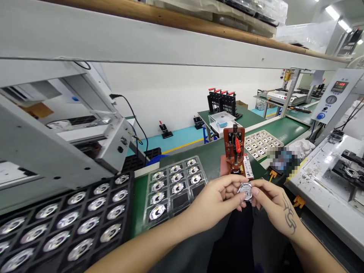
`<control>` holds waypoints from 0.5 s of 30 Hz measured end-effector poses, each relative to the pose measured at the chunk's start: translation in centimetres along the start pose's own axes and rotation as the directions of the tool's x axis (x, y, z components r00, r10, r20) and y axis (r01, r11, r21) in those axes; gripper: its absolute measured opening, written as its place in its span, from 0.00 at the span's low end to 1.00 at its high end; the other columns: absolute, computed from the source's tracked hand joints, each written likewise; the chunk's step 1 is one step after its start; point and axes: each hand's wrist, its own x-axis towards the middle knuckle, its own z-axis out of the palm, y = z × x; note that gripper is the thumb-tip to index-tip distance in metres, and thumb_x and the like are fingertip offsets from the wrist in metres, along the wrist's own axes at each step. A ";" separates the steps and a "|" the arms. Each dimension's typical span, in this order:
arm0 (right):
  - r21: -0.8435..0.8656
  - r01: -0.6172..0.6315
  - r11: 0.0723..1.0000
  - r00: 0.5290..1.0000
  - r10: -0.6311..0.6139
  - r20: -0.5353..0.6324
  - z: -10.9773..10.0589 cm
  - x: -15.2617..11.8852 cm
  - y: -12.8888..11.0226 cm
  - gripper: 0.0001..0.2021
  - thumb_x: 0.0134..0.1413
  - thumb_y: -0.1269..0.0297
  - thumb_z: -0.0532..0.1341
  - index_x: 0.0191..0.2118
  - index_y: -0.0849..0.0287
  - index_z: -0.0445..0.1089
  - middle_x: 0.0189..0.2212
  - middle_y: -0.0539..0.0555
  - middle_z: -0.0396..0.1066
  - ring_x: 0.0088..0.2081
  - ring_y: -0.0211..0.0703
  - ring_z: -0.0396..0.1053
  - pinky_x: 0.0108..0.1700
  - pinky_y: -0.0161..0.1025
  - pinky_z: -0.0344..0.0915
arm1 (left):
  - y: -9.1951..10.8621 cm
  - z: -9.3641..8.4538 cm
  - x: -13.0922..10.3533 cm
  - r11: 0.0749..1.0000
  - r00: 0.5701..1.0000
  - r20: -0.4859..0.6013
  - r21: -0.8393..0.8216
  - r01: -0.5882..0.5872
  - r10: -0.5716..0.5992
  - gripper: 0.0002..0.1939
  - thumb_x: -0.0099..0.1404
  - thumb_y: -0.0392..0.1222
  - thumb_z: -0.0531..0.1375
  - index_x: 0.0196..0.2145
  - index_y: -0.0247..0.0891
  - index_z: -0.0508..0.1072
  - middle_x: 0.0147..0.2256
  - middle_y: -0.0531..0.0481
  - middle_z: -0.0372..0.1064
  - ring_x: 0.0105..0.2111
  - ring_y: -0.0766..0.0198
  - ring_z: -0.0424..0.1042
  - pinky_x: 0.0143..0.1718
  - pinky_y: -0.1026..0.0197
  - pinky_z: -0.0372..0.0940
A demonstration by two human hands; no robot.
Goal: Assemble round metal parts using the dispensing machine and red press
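Between my two hands is a round silver watch case [245, 191], its flat metal face with small printed marks turned up toward me. My left hand [220, 197] pinches its left edge with thumb and fingers. On the opposite edge, the thumb and fingers of my right hand [265, 195] are closed on the same piece. Just beyond my hands stands a reddish-brown toggle clamp press [234, 148] with a red handle. To the left lies a clear plastic tray [167, 201] of similar round silver pieces, some of its pockets showing dark bottoms.
A black tray [129, 216] of round pieces fills the left foreground. Behind the press are a beige tray [263, 146] and a black fixture with red handles [222, 102]. A white machine table [321, 182] borders the right. An overhead beam [170, 41] crosses above.
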 end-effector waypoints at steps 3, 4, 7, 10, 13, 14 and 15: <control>0.022 -0.003 1.000 1.000 0.003 0.006 0.0 0.0 0.0 0.21 0.70 0.43 0.65 0.47 0.58 0.82 0.28 0.51 0.76 0.30 0.41 0.72 0.34 0.36 0.70 | 0.0 0.0 0.0 0.997 0.999 0.001 0.069 -0.041 0.041 0.17 0.70 0.42 0.69 0.55 0.38 0.79 0.37 0.49 0.81 0.33 0.61 0.81 0.39 0.56 0.79; 0.020 0.001 1.000 1.000 -0.001 0.013 0.0 0.0 0.0 0.21 0.71 0.43 0.64 0.47 0.57 0.81 0.28 0.51 0.76 0.30 0.42 0.72 0.34 0.36 0.70 | 0.0 0.0 -0.1 0.994 0.998 -0.005 0.092 -0.056 0.056 0.17 0.71 0.41 0.68 0.55 0.38 0.79 0.37 0.49 0.81 0.34 0.61 0.82 0.39 0.56 0.79; -0.040 0.034 0.999 0.999 -0.033 0.022 0.3 -0.4 0.1 0.20 0.72 0.45 0.62 0.46 0.57 0.81 0.28 0.51 0.76 0.30 0.42 0.72 0.34 0.36 0.71 | -0.1 0.1 -0.8 0.989 0.993 -0.055 0.114 -0.098 0.104 0.20 0.70 0.41 0.69 0.58 0.40 0.76 0.39 0.49 0.80 0.34 0.62 0.82 0.41 0.57 0.78; -0.165 0.099 0.981 0.995 -0.100 0.002 1.1 -1.2 1.0 0.18 0.74 0.47 0.61 0.46 0.55 0.81 0.31 0.53 0.78 0.32 0.44 0.76 0.37 0.35 0.75 | -0.8 0.3 -2.1 0.994 0.990 -0.096 0.050 -0.100 0.105 0.21 0.69 0.45 0.71 0.56 0.39 0.75 0.39 0.49 0.79 0.34 0.62 0.82 0.41 0.57 0.79; -0.288 0.166 0.943 0.986 -0.162 0.037 1.3 -1.9 3.4 0.16 0.73 0.48 0.62 0.47 0.53 0.82 0.38 0.55 0.83 0.38 0.47 0.81 0.45 0.36 0.79 | -2.5 -1.5 -3.9 0.972 0.977 -0.186 0.229 -0.058 0.102 0.16 0.70 0.51 0.71 0.47 0.37 0.78 0.36 0.46 0.82 0.33 0.59 0.83 0.38 0.57 0.80; -0.323 0.174 0.930 0.985 -0.162 0.064 1.0 -2.0 4.5 0.16 0.72 0.48 0.62 0.48 0.52 0.83 0.41 0.56 0.84 0.41 0.49 0.83 0.47 0.36 0.79 | -3.1 -2.8 -4.8 0.943 0.959 -0.259 0.332 -0.019 0.110 0.15 0.71 0.52 0.71 0.45 0.37 0.79 0.36 0.46 0.83 0.33 0.58 0.84 0.37 0.57 0.80; -0.353 0.173 0.919 0.984 -0.151 0.091 0.6 -2.1 5.7 0.16 0.71 0.47 0.63 0.49 0.51 0.83 0.44 0.57 0.85 0.43 0.50 0.84 0.49 0.37 0.80 | -3.8 -4.4 -6.0 0.902 0.926 -0.355 0.430 0.039 0.130 0.14 0.71 0.51 0.71 0.44 0.37 0.80 0.36 0.45 0.84 0.34 0.57 0.84 0.38 0.57 0.80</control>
